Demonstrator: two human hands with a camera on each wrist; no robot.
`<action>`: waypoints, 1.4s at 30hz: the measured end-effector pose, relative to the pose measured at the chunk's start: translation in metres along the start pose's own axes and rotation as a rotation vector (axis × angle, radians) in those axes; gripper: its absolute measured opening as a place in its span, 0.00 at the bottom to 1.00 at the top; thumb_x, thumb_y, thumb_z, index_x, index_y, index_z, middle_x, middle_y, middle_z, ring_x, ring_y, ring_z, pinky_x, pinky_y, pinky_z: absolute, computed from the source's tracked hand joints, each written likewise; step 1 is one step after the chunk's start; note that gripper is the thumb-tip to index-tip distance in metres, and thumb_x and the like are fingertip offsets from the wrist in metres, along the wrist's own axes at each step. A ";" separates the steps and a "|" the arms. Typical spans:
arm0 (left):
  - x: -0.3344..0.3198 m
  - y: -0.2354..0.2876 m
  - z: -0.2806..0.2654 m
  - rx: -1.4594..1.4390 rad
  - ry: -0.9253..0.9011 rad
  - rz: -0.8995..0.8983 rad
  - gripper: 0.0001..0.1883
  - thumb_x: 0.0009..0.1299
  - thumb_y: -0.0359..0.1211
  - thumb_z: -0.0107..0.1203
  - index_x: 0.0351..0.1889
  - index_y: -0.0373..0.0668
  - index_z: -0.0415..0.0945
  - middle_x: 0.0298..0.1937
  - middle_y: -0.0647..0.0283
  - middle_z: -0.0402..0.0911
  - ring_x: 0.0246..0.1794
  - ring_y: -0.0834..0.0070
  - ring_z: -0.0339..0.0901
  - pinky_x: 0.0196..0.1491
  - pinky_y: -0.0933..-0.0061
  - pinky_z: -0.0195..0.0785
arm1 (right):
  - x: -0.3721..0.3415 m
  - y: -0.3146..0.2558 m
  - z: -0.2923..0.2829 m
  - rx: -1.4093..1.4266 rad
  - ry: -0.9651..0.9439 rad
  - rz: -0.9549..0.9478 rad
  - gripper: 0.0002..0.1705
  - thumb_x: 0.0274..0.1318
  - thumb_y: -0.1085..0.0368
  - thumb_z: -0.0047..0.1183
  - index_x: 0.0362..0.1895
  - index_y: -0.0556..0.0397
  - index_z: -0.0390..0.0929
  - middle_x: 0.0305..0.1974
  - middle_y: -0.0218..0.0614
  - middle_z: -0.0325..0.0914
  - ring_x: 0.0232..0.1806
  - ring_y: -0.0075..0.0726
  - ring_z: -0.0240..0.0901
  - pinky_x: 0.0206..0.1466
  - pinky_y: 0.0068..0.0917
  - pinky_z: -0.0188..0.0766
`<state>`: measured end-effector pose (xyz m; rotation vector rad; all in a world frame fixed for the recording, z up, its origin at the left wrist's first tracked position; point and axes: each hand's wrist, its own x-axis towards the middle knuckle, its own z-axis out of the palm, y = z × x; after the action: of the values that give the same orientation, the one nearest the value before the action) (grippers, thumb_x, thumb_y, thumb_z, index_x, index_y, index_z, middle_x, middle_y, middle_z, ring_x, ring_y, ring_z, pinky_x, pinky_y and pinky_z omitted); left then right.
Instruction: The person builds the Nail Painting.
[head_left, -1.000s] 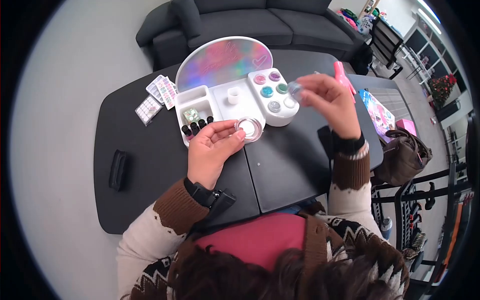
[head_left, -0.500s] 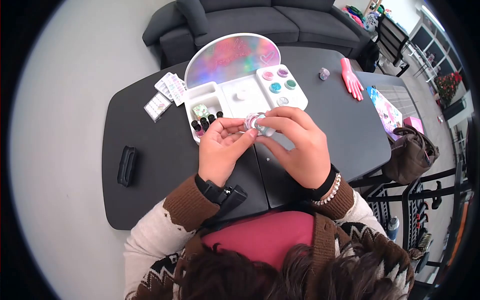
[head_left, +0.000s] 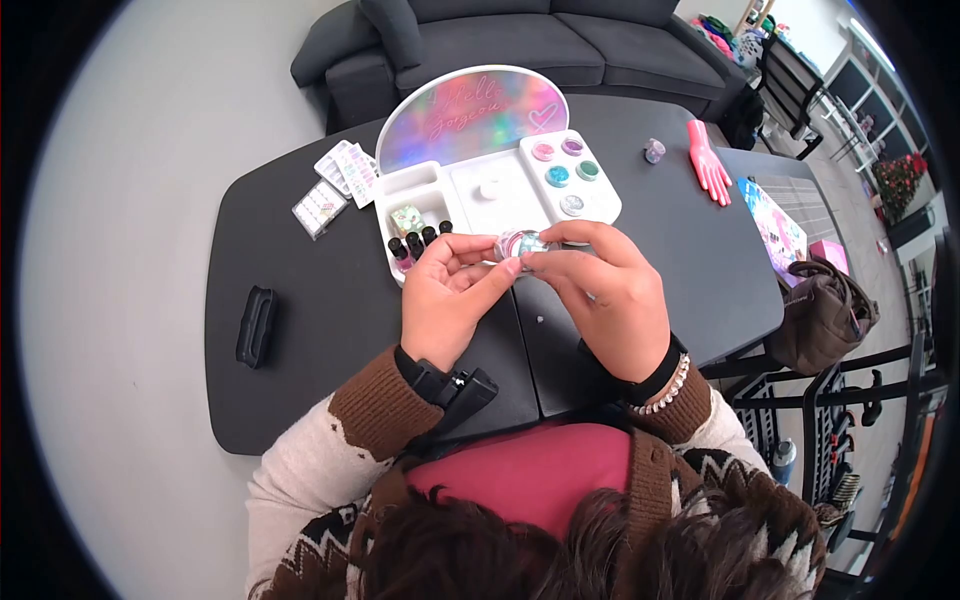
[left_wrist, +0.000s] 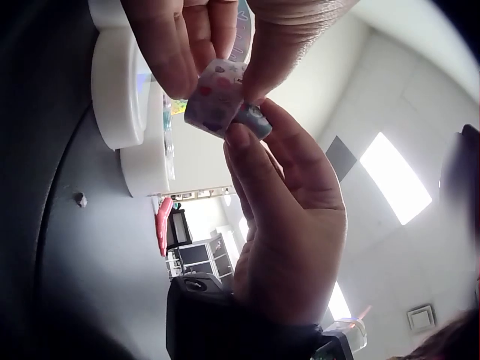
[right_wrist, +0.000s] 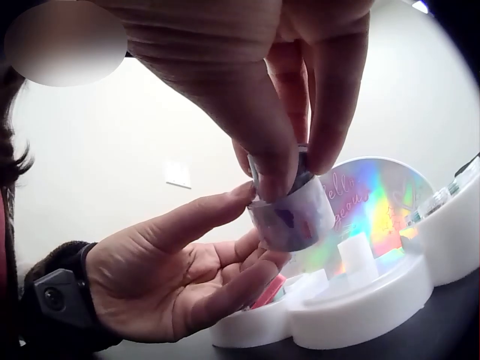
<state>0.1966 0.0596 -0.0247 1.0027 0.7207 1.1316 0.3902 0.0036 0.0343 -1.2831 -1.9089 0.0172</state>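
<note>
Thumb and fingertips of my left hand (head_left: 440,305) grip a short clear-walled cylinder (right_wrist: 296,223) printed with small coloured shapes. My right hand (head_left: 622,310) pinches a smaller silvery-blue cylinder (left_wrist: 255,122) at the printed one's open end. In the right wrist view it sits partly inside the rim, with right fingers around it. Both pieces are held above the table in front of a white organizer (head_left: 480,215). From the head view, the fingers partly cover them.
The organizer has several glitter jars (head_left: 558,176), black-capped bottles (head_left: 414,243) and an iridescent back panel (head_left: 470,115). A patterned piece (head_left: 654,151) and a pink model hand (head_left: 708,162) lie at the right. Nail sheets (head_left: 350,168) and a black case (head_left: 257,327) lie left.
My right hand has come from the organizer's jar side to my left hand, bringing the small cylinder against the printed one. In the last half second its fingers have shifted slightly.
</note>
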 end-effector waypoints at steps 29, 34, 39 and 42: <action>-0.005 0.007 0.007 -0.098 -0.052 -0.129 0.17 0.78 0.23 0.66 0.61 0.33 0.76 0.58 0.55 0.85 0.57 0.73 0.87 0.59 0.71 0.86 | 0.037 0.049 -0.045 -0.052 0.090 0.045 0.30 0.50 0.61 0.80 0.59 0.43 0.90 0.53 0.41 0.84 0.57 0.51 0.80 0.61 0.42 0.77; -0.005 0.006 0.003 -0.104 -0.070 -0.168 0.17 0.80 0.27 0.65 0.62 0.33 0.75 0.58 0.56 0.85 0.56 0.72 0.87 0.59 0.70 0.86 | 0.073 0.203 -0.062 -0.263 -0.065 0.309 0.24 0.60 0.63 0.73 0.62 0.46 0.89 0.62 0.46 0.85 0.64 0.54 0.82 0.69 0.42 0.78; -0.005 0.007 0.003 -0.074 -0.084 -0.184 0.16 0.82 0.30 0.63 0.63 0.37 0.74 0.56 0.59 0.87 0.54 0.73 0.87 0.59 0.67 0.85 | 0.073 0.262 -0.041 -0.341 -0.103 0.449 0.19 0.59 0.69 0.68 0.56 0.51 0.90 0.60 0.48 0.87 0.59 0.56 0.85 0.67 0.42 0.79; -0.001 0.006 -0.001 -0.080 -0.073 -0.183 0.16 0.82 0.30 0.62 0.64 0.37 0.74 0.56 0.59 0.87 0.55 0.73 0.87 0.60 0.67 0.85 | 0.071 0.228 -0.034 -0.216 0.016 0.385 0.17 0.59 0.71 0.66 0.53 0.54 0.90 0.52 0.43 0.89 0.49 0.45 0.88 0.53 0.37 0.85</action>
<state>0.1929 0.0593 -0.0196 0.8877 0.6886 0.9530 0.5758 0.1546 0.0027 -1.7760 -1.6574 -0.0018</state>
